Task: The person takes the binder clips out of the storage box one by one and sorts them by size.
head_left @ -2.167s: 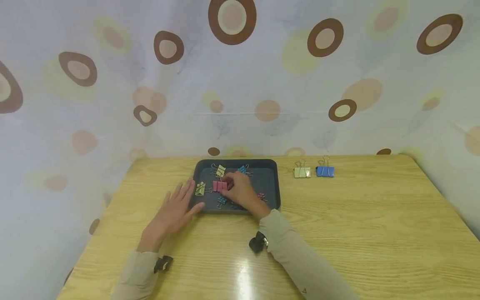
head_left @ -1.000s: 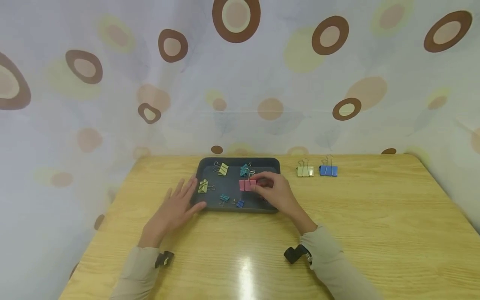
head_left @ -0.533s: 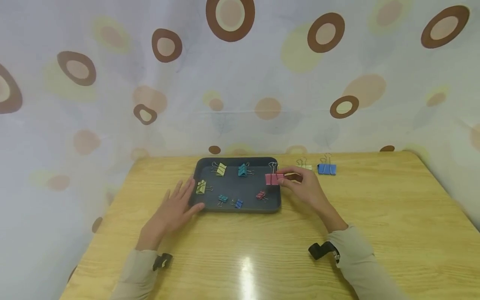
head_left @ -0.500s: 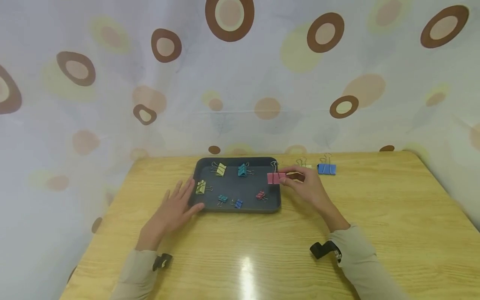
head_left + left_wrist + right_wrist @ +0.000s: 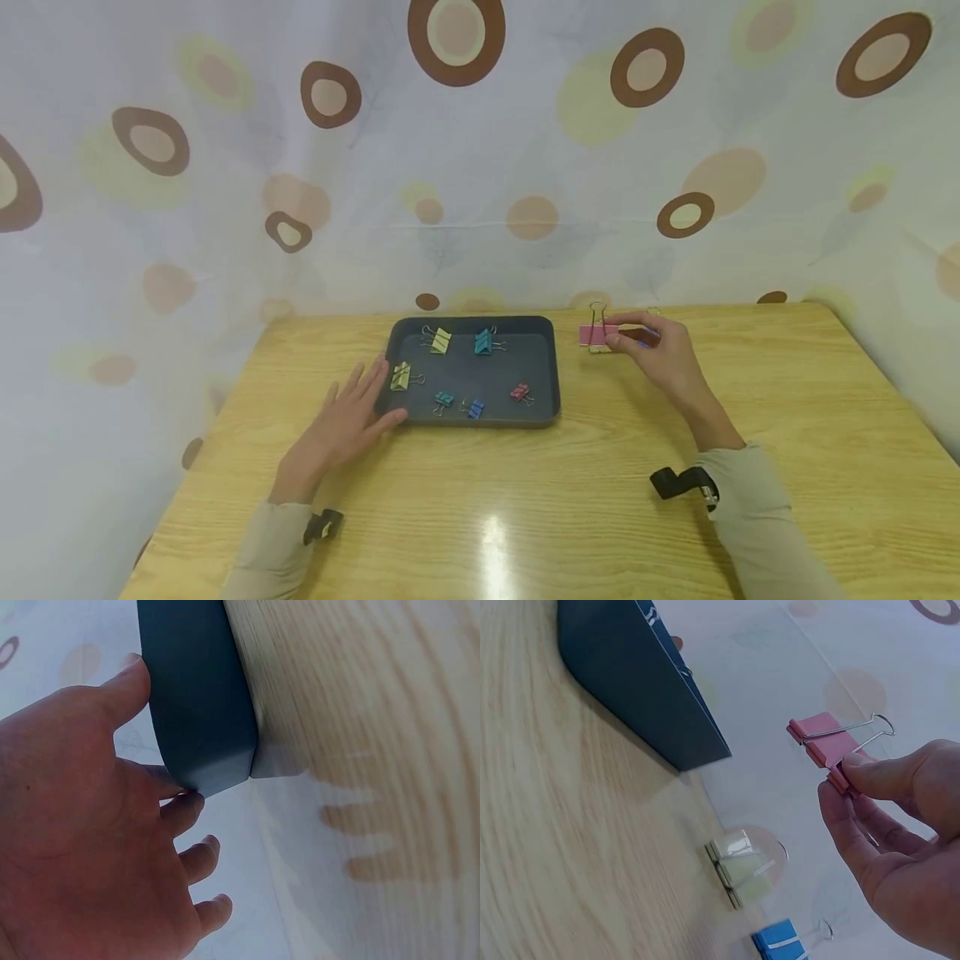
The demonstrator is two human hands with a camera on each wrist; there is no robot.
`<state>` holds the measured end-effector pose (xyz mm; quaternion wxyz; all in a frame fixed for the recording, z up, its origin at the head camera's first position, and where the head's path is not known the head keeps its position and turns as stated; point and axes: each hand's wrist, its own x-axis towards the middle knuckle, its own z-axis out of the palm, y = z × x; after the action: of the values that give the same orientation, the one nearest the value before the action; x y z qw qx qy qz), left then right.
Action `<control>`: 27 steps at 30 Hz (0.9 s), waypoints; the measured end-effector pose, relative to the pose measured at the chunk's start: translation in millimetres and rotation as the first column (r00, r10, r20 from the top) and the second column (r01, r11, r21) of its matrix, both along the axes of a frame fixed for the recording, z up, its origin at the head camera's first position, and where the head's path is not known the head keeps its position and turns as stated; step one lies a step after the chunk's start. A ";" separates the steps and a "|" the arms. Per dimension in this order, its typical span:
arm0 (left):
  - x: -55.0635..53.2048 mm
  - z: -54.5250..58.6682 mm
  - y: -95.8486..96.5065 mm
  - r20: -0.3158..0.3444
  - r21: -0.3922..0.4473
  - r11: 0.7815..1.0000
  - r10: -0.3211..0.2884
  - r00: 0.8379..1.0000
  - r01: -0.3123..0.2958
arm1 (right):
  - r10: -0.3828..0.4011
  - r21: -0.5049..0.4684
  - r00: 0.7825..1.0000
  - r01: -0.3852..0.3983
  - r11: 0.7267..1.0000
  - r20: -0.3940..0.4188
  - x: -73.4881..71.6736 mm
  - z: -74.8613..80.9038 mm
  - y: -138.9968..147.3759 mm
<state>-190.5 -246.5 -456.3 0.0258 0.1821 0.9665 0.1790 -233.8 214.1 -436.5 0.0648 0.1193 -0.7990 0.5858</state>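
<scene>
A pink binder clip (image 5: pixel 826 738) is pinched between the thumb and fingers of my right hand (image 5: pixel 667 354), held above the table to the right of the tray. In the head view it partly covers a pale yellow binder clip (image 5: pixel 740 868) on the table; a blue binder clip (image 5: pixel 781 941) beside that is mostly hidden behind my fingers. My left hand (image 5: pixel 347 429) touches the left rim of the dark tray (image 5: pixel 517 423), fingers spread and fairly straight. Inside the tray lie two yellow clips, a teal clip (image 5: pixel 484 342) and several smaller ones, including a small red clip (image 5: pixel 521 392).
The wooden table (image 5: pixel 420 508) extends to both sides and toward me. Behind it hangs a patterned curtain (image 5: pixel 360 208) close to the table's far edge. The tray has a raised wall all round.
My right hand has lifted the pink binder clip from the tray and carried it rightward past the rim, over the yellow clip. My left hand has stayed at the tray.
</scene>
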 end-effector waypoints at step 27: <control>-0.7 -2.7 -2.5 0.000 0.006 1.000 -0.015 1.000 0.015 | -0.145 -0.253 0.987 0.159 0.954 0.072 -2.0 10.5 90.7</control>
<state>-191.2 -249.0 -459.1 0.0267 0.1896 0.9646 0.1815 -235.8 304.8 -426.1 0.1033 0.0326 -0.7242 0.6810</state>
